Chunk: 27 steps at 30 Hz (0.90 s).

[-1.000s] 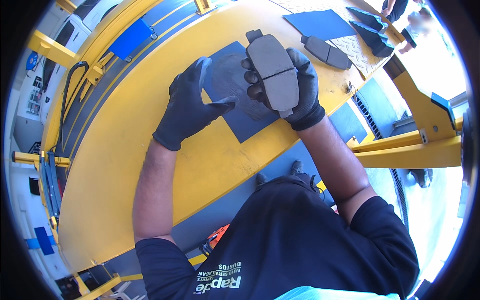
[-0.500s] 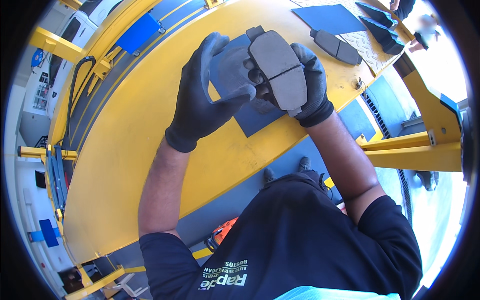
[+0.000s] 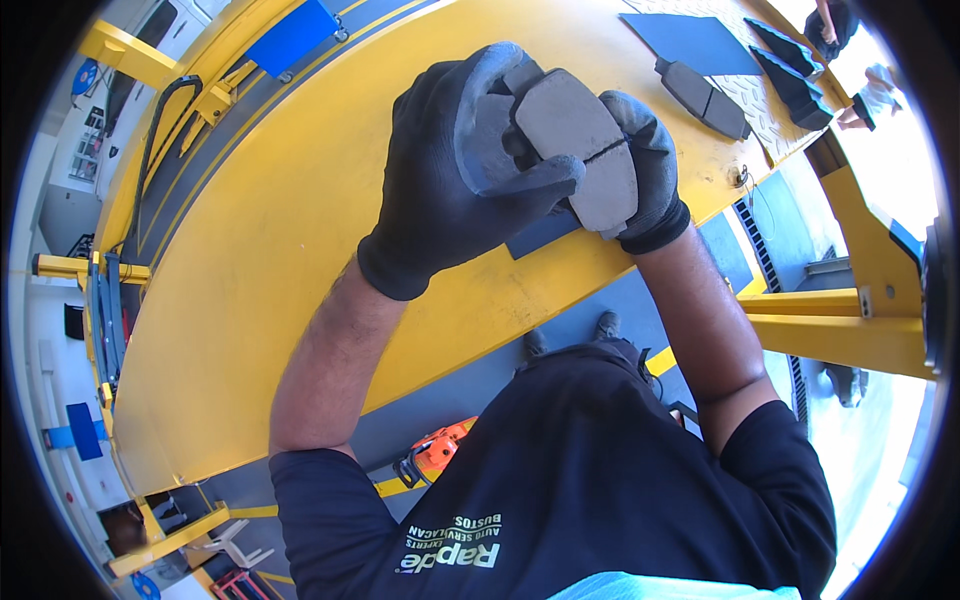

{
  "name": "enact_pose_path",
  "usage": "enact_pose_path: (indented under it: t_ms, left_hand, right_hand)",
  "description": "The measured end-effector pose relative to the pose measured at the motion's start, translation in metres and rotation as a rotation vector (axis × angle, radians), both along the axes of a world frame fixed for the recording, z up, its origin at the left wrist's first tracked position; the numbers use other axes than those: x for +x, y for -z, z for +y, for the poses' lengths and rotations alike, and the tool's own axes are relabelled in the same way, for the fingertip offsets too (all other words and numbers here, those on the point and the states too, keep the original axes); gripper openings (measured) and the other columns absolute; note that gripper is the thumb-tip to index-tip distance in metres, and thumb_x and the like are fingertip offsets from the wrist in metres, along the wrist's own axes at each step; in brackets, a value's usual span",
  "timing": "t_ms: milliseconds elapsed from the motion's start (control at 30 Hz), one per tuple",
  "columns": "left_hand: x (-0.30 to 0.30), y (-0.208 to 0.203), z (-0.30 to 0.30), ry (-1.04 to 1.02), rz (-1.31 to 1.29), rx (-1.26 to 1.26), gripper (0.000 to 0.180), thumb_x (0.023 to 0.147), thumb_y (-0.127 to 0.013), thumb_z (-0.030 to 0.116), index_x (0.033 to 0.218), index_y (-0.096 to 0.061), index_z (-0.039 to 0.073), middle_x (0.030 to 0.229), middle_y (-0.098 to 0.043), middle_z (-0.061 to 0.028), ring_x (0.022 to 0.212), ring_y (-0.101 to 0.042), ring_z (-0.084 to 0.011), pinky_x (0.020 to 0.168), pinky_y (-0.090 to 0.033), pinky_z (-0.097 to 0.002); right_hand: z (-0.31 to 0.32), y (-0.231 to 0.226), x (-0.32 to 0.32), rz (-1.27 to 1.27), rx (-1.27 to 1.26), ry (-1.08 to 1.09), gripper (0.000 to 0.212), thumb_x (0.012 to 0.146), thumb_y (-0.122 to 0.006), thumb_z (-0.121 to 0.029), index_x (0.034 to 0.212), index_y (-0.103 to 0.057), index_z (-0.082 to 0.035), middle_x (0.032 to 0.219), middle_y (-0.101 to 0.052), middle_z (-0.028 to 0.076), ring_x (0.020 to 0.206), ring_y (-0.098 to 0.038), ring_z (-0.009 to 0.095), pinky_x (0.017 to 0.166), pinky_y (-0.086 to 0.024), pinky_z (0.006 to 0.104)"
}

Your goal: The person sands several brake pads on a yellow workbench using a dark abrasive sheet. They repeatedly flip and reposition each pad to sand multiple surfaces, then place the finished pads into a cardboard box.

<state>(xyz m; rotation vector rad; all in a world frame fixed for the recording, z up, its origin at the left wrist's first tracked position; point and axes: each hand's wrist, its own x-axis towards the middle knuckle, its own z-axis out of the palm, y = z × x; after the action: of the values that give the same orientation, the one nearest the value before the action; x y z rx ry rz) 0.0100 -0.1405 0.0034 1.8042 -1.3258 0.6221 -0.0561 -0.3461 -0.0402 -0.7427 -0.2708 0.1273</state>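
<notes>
Above the yellow surface, I hold a grey brake pad (image 3: 585,150) with a groove across its flat friction face. My right hand (image 3: 650,165), in a dark work glove, grips the pad's right edge, some fingers hidden behind it. My left hand (image 3: 445,165), gloved alike, is closed round the pad's left side, its thumb across the lower left edge and its fingers near the top end. Whether anything else lies inside the left palm is hidden. A second grooved brake pad (image 3: 703,100) lies on the yellow surface farther right.
A dark blue sheet (image 3: 545,232) lies under my hands, another (image 3: 680,42) at the far right. Black wedge-shaped blocks (image 3: 790,85) rest beside it on tread plate. A yellow post (image 3: 850,210) stands right. An orange tool (image 3: 437,450) sits on the floor; other people are at upper right.
My left hand has moved right and closed onto the brake pad's left side, where it was cupped open beside it. The right hand keeps its grip; the view has shifted slightly.
</notes>
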Motion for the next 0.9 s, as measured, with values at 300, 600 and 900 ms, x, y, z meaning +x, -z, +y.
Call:
enact_pose_path:
  t_ms: [300,600,900]
  left_hand:
    - [0.001,0.003,0.001,-0.021,0.003,-0.047,0.071,0.078,-0.093,0.013,0.138,-0.058,-0.001,0.129,-0.066,-0.0156,0.119,-0.066,-0.0257,0.101,-0.055,-0.0399]
    - [-0.007,-0.010,-0.005,-0.064,0.354,-0.219,0.021,0.098,-0.077,0.013,0.111,-0.072,-0.002,0.100,-0.076,-0.0085,0.094,-0.071,-0.0151,0.088,-0.056,-0.0314]
    - [-0.006,-0.010,-0.006,0.014,0.580,-0.269,0.023,0.097,-0.079,0.020,0.103,-0.072,-0.001,0.091,-0.075,-0.0054,0.083,-0.070,-0.0114,0.075,-0.057,-0.0289]
  right_hand:
    - [-0.003,0.010,0.002,-0.007,0.157,-0.111,0.060,0.104,-0.058,-0.039,0.139,-0.059,0.009,0.131,-0.068,0.029,0.109,-0.073,0.040,0.088,-0.064,0.0530]
    - [0.001,0.013,0.008,0.053,0.213,-0.242,0.063,0.103,-0.059,-0.041,0.139,-0.060,0.010,0.126,-0.070,0.029,0.103,-0.074,0.038,0.084,-0.064,0.0467]
    - [0.002,0.009,0.008,0.052,0.164,-0.235,0.062,0.103,-0.061,-0.042,0.139,-0.060,0.009,0.121,-0.072,0.028,0.099,-0.076,0.037,0.083,-0.065,0.0453]
